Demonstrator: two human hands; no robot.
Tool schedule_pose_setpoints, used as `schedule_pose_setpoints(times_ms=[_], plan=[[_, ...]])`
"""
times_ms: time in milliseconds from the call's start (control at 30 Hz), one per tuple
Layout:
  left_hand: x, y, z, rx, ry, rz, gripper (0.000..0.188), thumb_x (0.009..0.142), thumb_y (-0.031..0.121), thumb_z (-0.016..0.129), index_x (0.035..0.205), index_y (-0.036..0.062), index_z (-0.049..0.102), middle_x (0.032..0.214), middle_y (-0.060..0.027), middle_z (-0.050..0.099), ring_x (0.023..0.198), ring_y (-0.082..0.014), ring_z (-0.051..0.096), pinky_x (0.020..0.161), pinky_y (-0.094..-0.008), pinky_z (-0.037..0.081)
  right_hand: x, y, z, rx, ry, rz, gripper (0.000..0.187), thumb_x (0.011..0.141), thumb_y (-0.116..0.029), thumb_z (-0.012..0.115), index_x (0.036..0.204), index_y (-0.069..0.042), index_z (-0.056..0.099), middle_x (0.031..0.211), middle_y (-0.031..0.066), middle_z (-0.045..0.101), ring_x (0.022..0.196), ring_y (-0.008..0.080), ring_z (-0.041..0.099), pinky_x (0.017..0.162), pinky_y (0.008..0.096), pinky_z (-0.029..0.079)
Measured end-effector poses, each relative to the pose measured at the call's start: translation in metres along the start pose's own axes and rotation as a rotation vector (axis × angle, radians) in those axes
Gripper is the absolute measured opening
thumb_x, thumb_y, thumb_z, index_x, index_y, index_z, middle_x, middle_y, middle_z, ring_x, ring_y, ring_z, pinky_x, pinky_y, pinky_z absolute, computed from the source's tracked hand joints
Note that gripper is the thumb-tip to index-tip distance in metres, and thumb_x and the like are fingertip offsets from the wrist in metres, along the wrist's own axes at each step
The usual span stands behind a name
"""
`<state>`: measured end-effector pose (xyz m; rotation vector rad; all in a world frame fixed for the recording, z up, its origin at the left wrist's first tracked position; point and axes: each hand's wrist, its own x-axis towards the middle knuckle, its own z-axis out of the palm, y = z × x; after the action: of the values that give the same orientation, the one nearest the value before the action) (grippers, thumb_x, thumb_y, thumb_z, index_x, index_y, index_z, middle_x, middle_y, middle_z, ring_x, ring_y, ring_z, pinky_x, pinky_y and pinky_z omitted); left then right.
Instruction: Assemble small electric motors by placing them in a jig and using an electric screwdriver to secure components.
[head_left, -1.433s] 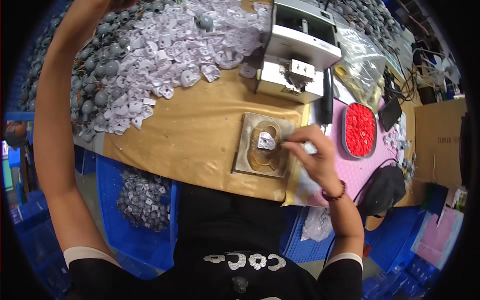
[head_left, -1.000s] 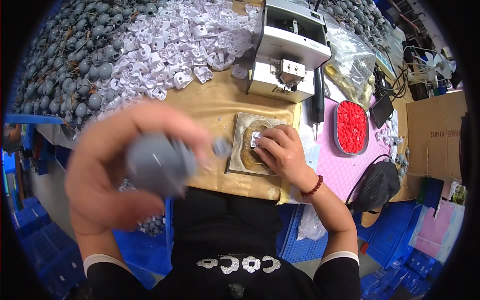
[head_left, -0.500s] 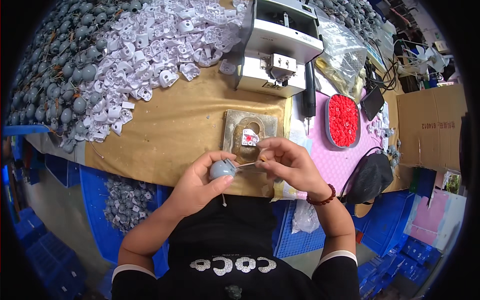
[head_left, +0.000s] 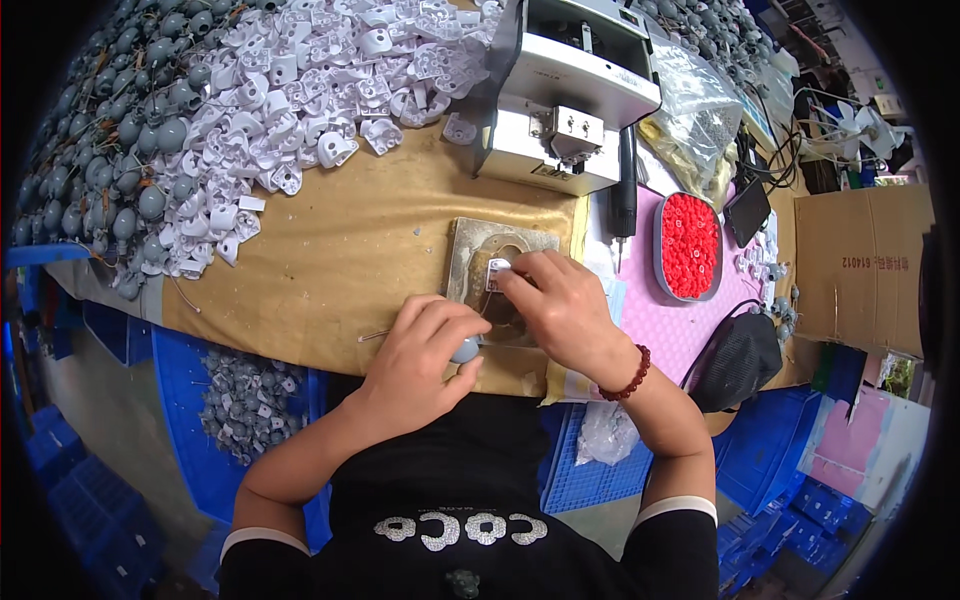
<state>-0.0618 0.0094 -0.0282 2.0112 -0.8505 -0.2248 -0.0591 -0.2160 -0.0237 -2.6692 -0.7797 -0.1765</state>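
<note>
Fingers point(head_left: 450, 328) of the left hand point(head_left: 412, 362) clasped a grey ball point(head_left: 466, 351).
The right hand point(head_left: 565, 310) bent over the white part point(head_left: 493, 271), its grip impossible to tell; the recessed block point(head_left: 464, 245) beneath, on the counter point(head_left: 330, 240), probably held that part steady.

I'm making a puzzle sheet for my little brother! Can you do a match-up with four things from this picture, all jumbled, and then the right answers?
Things:
1. left hand
2. right hand
3. red pieces
4. blue bin

Where or how:
A. fingers at a small white piece
B. lower than the table, with grey parts inside
C. gripping a round grey part
D. in a tray on the pink sheet

Right pairs: 1-C, 2-A, 3-D, 4-B
</note>
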Motion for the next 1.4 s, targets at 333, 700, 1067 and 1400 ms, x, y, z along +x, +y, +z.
schedule_pose_setpoints(times_ms=[333, 700, 1067, 1400], plan=[[0.017, 0.008, 0.009, 0.607, 0.107, 0.019, 0.056, 0.076, 0.007, 0.069, 0.13, 0.0071, 0.058, 0.133, -0.0153, 0.054, 0.127, -0.0349, 0.047, 0.104, -0.0572, 0.035, -0.017, -0.015, -0.006, -0.258, -0.083, -0.027, 0.047, 0.077, -0.01, 0.063, 0.122, 0.002, 0.063, 0.115, 0.014, 0.057, 0.11, 0.0292, 0.055, 0.084, 0.0394, 0.047], [0.028, -0.014, 0.033, 0.608, 0.116, 0.151, 0.044, 0.076, 0.006, 0.069, 0.12, 0.0041, 0.064, 0.121, -0.0156, 0.061, 0.114, -0.0297, 0.058, 0.097, -0.0458, 0.044, -0.052, 0.009, 0.006, 0.38, 0.201, 0.421, 0.033, 0.081, 0.002, 0.071, 0.112, -0.004, 0.064, 0.105, 0.0142, 0.064, 0.093, 0.0315, 0.065, 0.079, 0.0377, 0.053], [0.028, -0.017, 0.03, 0.569, 0.15, 0.184, 0.037, 0.078, 0.008, 0.068, 0.115, 0.0035, 0.067, 0.117, -0.0141, 0.064, 0.113, -0.0281, 0.06, 0.093, -0.0421, 0.046, -0.024, 0.019, 0.006, 1.064, 0.328, 0.711, 0.019, 0.091, -0.005, 0.069, 0.108, 0.0, 0.06, 0.1, 0.0037, 0.06, 0.072, 0.0067, 0.06, 0.059, 0.0232, 0.049], [0.029, -0.019, 0.029, 0.559, 0.141, 0.197, 0.036, 0.078, 0.008, 0.067, 0.114, 0.0043, 0.067, 0.119, -0.0143, 0.064, 0.114, -0.0274, 0.059, 0.094, -0.0416, 0.045, -0.02, 0.035, -0.001, 1.7, 0.171, 0.713, 0.041, 0.087, 0.006, 0.069, 0.125, 0.001, 0.056, 0.121, 0.0157, 0.06, 0.089, 0.0157, 0.066, 0.074, 0.0297, 0.059]])
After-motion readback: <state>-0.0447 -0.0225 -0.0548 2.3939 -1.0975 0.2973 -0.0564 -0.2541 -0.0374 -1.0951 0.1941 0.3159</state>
